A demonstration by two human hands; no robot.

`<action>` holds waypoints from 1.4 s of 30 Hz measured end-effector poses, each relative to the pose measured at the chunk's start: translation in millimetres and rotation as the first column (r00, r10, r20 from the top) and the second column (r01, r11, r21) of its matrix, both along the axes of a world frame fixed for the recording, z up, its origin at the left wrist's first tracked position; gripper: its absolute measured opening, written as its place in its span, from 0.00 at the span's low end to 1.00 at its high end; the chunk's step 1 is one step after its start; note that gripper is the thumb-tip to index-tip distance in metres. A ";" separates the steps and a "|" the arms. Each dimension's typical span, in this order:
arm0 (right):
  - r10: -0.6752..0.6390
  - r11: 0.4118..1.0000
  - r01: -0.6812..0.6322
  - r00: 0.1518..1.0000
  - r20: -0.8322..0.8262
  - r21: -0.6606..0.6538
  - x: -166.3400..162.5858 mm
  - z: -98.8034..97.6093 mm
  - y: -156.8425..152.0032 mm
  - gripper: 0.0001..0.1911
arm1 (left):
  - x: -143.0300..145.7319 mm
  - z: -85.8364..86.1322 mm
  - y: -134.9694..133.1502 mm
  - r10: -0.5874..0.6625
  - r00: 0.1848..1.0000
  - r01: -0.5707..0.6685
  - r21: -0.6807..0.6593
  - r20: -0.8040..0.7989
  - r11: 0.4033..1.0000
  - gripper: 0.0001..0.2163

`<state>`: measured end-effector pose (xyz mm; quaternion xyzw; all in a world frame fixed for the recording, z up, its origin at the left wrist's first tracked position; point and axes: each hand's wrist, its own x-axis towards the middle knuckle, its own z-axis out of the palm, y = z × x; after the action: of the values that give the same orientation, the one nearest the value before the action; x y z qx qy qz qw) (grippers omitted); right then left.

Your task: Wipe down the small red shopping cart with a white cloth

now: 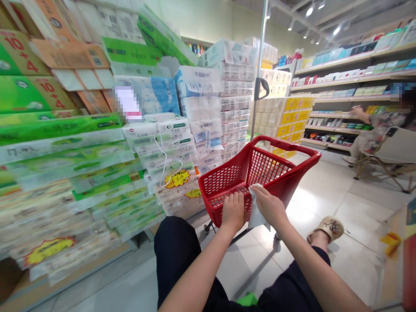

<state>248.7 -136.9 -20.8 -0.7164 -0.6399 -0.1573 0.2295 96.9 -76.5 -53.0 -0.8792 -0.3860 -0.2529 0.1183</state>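
A red plastic shopping cart with a perforated basket stands between my knees. Over its near rim my left hand is curled, its fingers gripping the edge. Just to the right, my right hand pinches a white cloth or wipe against the same end of the basket. The cloth hangs down below the fingers, and part of it is hidden by the right hand. No contents show inside the basket.
Stacked tissue packs rise along the left. A glass door edge with a black handle stands behind the cart. At right, a person sits on a folding chair before stocked shelves. A red-sided box is at lower right.
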 end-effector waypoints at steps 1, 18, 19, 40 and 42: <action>0.027 1.000 -0.027 1.000 0.002 -0.014 -10.0 -1.5 0.7 0.26 | 0.2 -0.3 0.4 0.004 1.000 -0.004 0.004 -0.006 1.000 0.23; -0.051 0.999 0.051 0.998 -0.025 0.000 14.9 -0.9 0.1 0.25 | 4.5 0.9 -1.3 -0.028 1.000 0.028 -0.036 0.004 0.999 0.26; -0.024 1.000 0.024 1.000 -0.017 -0.017 1.9 -2.9 0.1 0.25 | 4.9 1.1 -1.2 -0.020 1.000 0.020 -0.039 -0.002 0.999 0.25; 0.032 0.999 -0.034 0.997 -0.072 -0.033 24.4 -2.4 -14.1 0.25 | -9.0 12.6 4.0 -0.172 0.983 0.178 -0.117 0.055 0.977 0.31; -0.041 0.999 0.040 0.996 -0.080 -0.015 48.1 2.3 -15.9 0.25 | -25.8 15.8 11.1 -0.194 0.977 0.204 -0.135 0.087 0.970 0.31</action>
<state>296.8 -152.8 -18.5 -0.7365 -0.6164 -0.1288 0.2471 71.1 -65.4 -37.2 -0.9099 -0.3169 -0.2674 0.0147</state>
